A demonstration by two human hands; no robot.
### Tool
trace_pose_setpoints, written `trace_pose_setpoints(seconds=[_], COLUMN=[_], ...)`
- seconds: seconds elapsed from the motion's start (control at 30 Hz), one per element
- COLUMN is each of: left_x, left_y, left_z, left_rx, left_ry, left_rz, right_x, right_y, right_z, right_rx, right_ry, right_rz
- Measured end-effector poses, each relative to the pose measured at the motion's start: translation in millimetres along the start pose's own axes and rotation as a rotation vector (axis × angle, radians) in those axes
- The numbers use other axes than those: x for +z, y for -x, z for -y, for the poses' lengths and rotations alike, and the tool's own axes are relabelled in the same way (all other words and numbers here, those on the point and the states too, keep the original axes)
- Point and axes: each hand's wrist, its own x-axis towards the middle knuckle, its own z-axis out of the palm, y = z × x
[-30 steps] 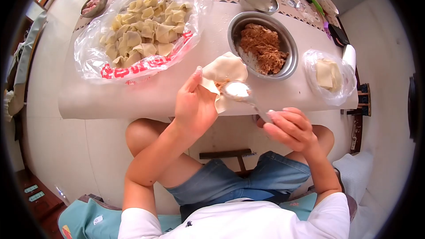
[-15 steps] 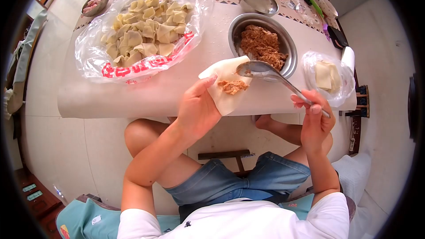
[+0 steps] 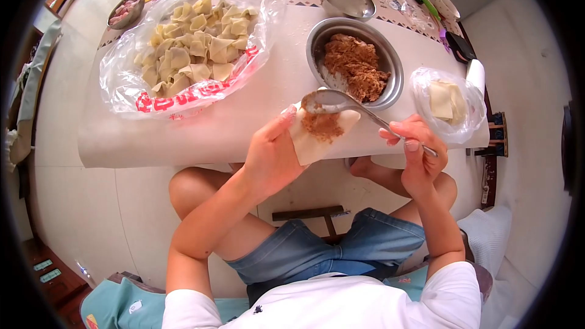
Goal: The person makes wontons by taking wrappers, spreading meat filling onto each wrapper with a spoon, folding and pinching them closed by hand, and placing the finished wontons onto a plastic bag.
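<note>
spoon [image 3: 364,111] sits pinched in the grip of the right hand [image 3: 421,153]; left hand [image 3: 272,157] clasps a smeared wrapper [image 3: 314,144].

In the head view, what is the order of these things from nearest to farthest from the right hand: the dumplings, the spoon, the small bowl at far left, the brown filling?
1. Spoon: held in the right hand.
2. Filling: ahead, slightly left.
3. Dumplings: well to the left.
4. Small bowl: far left, beyond the dumplings.
</note>
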Motion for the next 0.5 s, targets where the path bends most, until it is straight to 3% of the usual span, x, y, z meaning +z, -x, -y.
trace_pose_setpoints(seconds=[0.1,0.2,0.33,0.5], left_x=[-0.7,1.2,3.8,-4.8], left_y=[-1.4,-3.1,-4.5,-4.5], left_z=[-0.1,0.5,4.1,8.5], left_rx=[0.030,0.080,0.128,0.164], left_ry=[-0.029,-0.069,-0.154,-0.188], left_rz=[-0.001,0.042,0.024,0.020], right_x=[-1.0,-4.8,0.1,5.0], right_y=[-2.9,2.2,2.4,1.5], right_z=[-0.5,11.0,19.9,16.1], right_rx=[-0.063,0.280,0.591,0.633], right_ry=[0.104,-0.166,-0.243,-0.231], right_rz=[-0.040,-0.286,-0.238,-0.186])
